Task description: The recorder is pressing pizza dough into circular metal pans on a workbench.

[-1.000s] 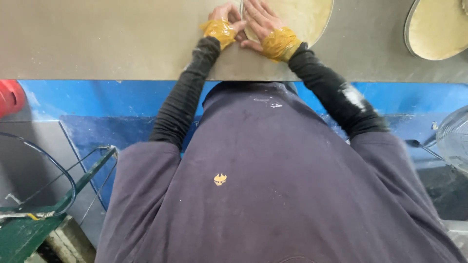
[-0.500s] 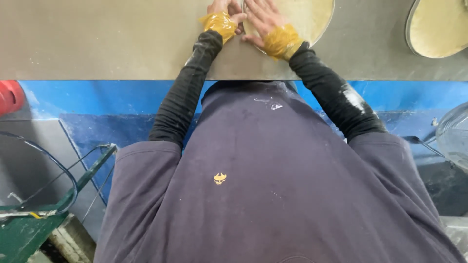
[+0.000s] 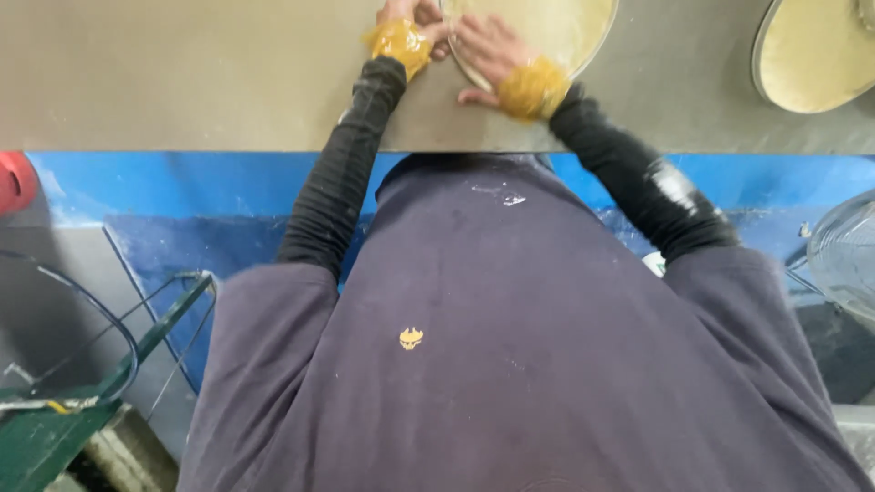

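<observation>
Head view, single entry, as I read it from my remote station:

- Left hand (image 3: 412, 13): at the top edge of the frame, partly cut off, resting on the steel table (image 3: 182, 73) just beside the near rim of the dough pan; fingers bent toward the right hand, and I cannot tell whether they clasp anything. Wrist wrapped in a yellow band (image 3: 397, 42).
- Right hand (image 3: 485, 50): laid flat, fingers spread, over the lower-left rim of the dough pan; it presses rather than closes, gripping nothing that I can see. Wrist wrapped in a like yellow band (image 3: 531, 88).
- Dough pan (image 3: 556, 27): round, shallow, filled with pale flattened dough, on the table at top centre, its upper part out of frame.
- Second pan (image 3: 811, 59): same kind, at top right, well apart from both hands.
- Black sleeves, dark purple sweatshirt (image 3: 510, 364) with flour specks fill the lower frame.
- Blue table front (image 3: 182, 191) below the steel edge; green wire frame (image 3: 82, 401) at lower left
</observation>
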